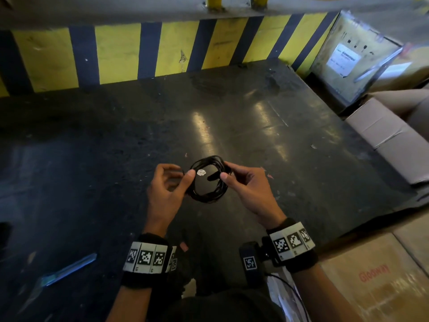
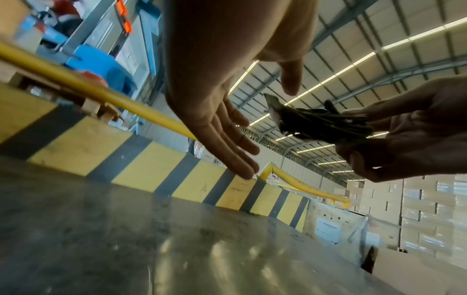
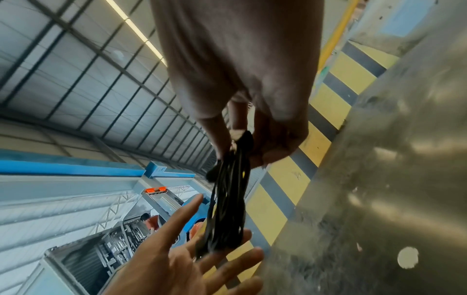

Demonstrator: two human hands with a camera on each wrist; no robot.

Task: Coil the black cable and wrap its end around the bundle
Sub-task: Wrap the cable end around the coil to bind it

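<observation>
A: Dark, scuffed table, backed by a yellow-and-black striped barrier; warehouse roof with strip lights overhead.
B: Legible: "Glodway" in red on a cardboard box at the right; white label on another box, unreadable.
A: Black cable, coiled, held above the table's middle, bare surface all round.
B: Right hand pinching the coil; left hand with fingers straight, gripping nothing, thumb beside the coil.
</observation>
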